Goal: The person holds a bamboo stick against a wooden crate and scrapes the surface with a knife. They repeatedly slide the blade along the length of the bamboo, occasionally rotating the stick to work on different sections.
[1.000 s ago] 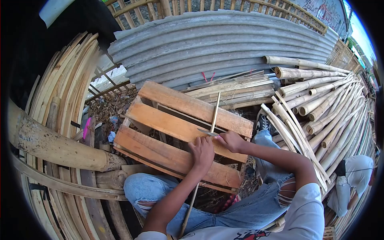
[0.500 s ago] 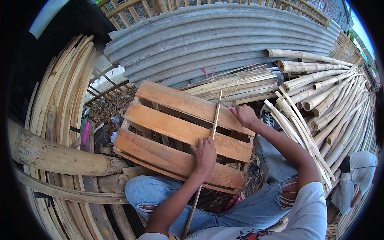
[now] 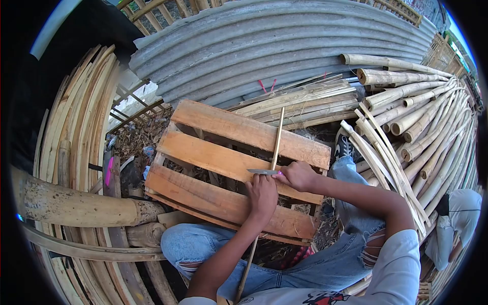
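A seated person in torn jeans has a wooden pallet propped across the knees, where it serves as a work surface. A thin bamboo strip lies lengthwise over its planks, running from the far edge toward the person and passing down between the legs.

The left hand is closed down on the strip at the near planks, apparently pinning it so it cannot slide. Just beyond it, the right hand is clamped around the handle of a knife. The blade points left and lies across the strip, meeting it at the middle plank. The view is too small to tell whether the edge bites into the bamboo or only rests on it.

A grey corrugated sheet stands behind the pallet. Round bamboo poles are stacked to the right and split slats lean on the left. Another person in a light shirt crouches at the right edge.
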Demonstrator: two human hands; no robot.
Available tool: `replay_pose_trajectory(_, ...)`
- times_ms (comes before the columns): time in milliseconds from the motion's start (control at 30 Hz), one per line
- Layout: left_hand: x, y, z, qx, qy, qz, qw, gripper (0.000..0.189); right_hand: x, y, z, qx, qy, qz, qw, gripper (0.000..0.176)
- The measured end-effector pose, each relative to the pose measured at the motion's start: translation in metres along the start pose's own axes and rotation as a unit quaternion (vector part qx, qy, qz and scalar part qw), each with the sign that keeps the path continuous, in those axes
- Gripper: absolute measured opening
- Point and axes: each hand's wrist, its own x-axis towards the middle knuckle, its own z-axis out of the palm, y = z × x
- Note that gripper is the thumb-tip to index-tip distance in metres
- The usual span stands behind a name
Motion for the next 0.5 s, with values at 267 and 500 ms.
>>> replay_pose_trajectory(267, 0.010, 0.001, 0.005, -0.010, 0.035, -0.025, 0.999, 0.013, 0.015, 0.015, -0.007, -0.087, 0.018, -0.042, 0.995, 0.055)
replay_pose_trajectory(500, 0.019, -0.001, 0.006, 0.006, 0.040, -0.034, 0.999, 0.012, 0.019, 0.002, -0.009, -0.129, 0.026, 0.039, 0.991, 0.057)
